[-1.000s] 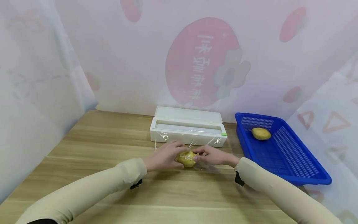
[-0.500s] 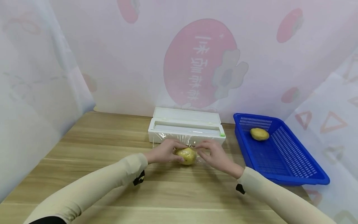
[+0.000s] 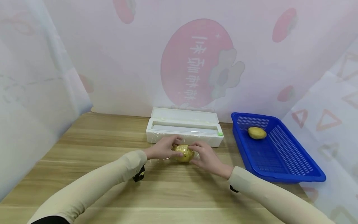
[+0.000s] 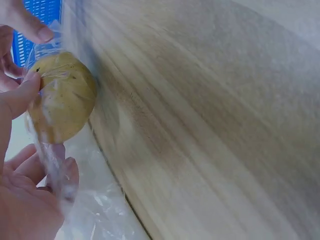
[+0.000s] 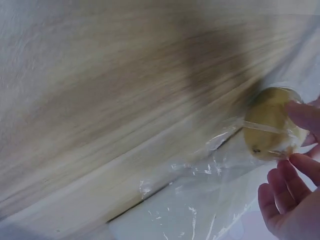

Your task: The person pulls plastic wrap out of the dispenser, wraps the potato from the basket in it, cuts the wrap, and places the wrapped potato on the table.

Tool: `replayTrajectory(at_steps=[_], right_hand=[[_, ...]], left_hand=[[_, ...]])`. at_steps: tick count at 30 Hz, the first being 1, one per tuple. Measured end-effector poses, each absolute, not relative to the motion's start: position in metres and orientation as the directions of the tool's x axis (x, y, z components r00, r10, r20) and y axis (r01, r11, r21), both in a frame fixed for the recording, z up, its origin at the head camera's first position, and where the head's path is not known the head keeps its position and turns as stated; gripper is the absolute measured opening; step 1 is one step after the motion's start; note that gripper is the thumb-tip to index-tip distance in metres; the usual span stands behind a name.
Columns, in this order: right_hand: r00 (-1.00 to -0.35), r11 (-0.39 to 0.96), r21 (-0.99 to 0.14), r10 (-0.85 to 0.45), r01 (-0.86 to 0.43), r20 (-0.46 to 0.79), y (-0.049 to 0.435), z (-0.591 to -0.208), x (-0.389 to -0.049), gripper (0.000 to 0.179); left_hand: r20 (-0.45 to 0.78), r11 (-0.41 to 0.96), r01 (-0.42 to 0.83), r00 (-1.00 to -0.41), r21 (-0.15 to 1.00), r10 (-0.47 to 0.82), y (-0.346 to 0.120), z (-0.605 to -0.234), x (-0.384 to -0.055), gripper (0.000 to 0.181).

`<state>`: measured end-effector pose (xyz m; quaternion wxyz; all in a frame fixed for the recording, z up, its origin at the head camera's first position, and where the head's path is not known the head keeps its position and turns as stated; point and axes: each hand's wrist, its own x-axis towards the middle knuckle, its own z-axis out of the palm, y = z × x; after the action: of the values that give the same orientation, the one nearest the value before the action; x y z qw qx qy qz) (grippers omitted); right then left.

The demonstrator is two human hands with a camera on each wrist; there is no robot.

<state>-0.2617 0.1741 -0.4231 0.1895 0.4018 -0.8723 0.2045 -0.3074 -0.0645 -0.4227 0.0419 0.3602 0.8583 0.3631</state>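
Note:
A yellow potato (image 3: pixel 184 153) sits in clear cling film (image 5: pixel 210 170) just in front of a white film dispenser box (image 3: pixel 184 137). Holding it from the left is my left hand (image 3: pixel 163 148), its thumb pressed on the potato's near side, as the left wrist view shows, with fingers around the far side and film between. My right hand (image 3: pixel 208 159) is at the potato's right end, thumb and forefinger pinching the film close against the skin. In the right wrist view, the film spreads from the potato over the table edge of the box.
A blue plastic basket (image 3: pixel 293 178) stands on the right, with another potato (image 3: pixel 257 133) inside at its back. The dispenser's lid (image 3: pixel 184 115) is raised at the rear. A printed cloth backdrop (image 3: pixel 117 68) borders the wooden table (image 3: pixel 112 196).
The right hand left the potato's top right, moved apart with the film, then came back to its right end. The left hand keeps its hold, and the potato has turned slightly.

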Motion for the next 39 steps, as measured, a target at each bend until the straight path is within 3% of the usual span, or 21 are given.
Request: replayTrajectory(at_steps=[8, 13, 16, 18, 22, 24, 30, 39], right_hand=[[-0.651, 0.638, -0.218, -0.591, -0.739, 0.477, 0.167, -0.427, -0.270, 0.072], [-0.636, 0.633, -0.209, -0.582, -0.745, 0.506, 0.164, -0.431, -0.275, 0.068], [-0.620, 0.617, -0.213, -0.580, -0.758, 0.528, 0.165, -0.433, -0.278, 0.067], [-0.632, 0.615, -0.238, -0.571, -0.752, 0.524, 0.166, -0.435, -0.280, 0.068], [-0.705, 0.613, -0.360, -0.530, -0.703, 0.471, 0.170, -0.437, -0.286, 0.068], [-0.748, 0.600, -0.447, -0.508, -0.663, 0.428, 0.172, -0.437, -0.289, 0.065], [-0.825, 0.552, -0.630, -0.485, -0.547, 0.291, 0.178, -0.432, -0.295, 0.062], [-0.853, 0.510, -0.725, -0.479, -0.463, 0.207, 0.184, -0.430, -0.300, 0.062]], left_hand=[[0.110, 0.457, 0.454, -0.791, 0.765, 0.602, -0.068, -0.420, -0.310, 0.067], [0.133, 0.474, 0.463, -0.806, 0.749, 0.577, -0.067, -0.420, -0.308, 0.064], [0.201, 0.498, 0.540, -0.789, 0.679, 0.581, -0.064, -0.419, -0.302, 0.067], [0.272, 0.537, 0.618, -0.762, 0.574, 0.587, -0.063, -0.417, -0.298, 0.071], [0.415, 0.580, 0.740, -0.672, 0.340, 0.614, -0.062, -0.411, -0.292, 0.078], [0.443, 0.571, 0.772, -0.632, 0.280, 0.636, -0.063, -0.411, -0.293, 0.077], [0.434, 0.517, 0.811, -0.584, 0.275, 0.686, -0.065, -0.417, -0.296, 0.073], [0.444, 0.573, 0.782, -0.617, 0.247, 0.650, -0.057, -0.433, -0.300, 0.083]])
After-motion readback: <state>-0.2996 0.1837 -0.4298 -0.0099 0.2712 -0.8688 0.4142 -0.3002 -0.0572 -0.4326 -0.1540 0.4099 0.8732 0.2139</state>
